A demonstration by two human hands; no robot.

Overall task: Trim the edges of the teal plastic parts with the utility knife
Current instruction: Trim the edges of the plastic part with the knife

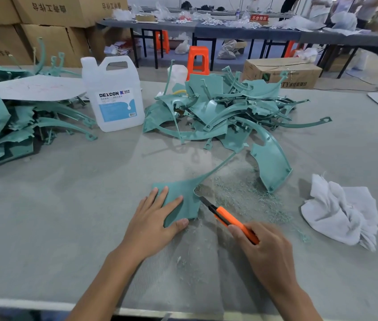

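A teal plastic part (pixel 189 200) with a long thin arm lies flat on the grey table in front of me. My left hand (pixel 153 221) presses it down, fingers spread and straight on its left side. My right hand (pixel 264 249) grips an orange utility knife (pixel 229 220). Its dark blade tip touches the part's right edge. Fine teal shavings (pixel 248 195) are strewn to the right of the part.
A heap of teal parts (pixel 225 112) lies behind, with another pile (pixel 9 121) at the left under a grey sheet. A white DEXCON jug (pixel 114 96) stands between them. A crumpled white cloth (pixel 343 212) lies at the right. The table's front edge (pixel 44 304) is close to me.
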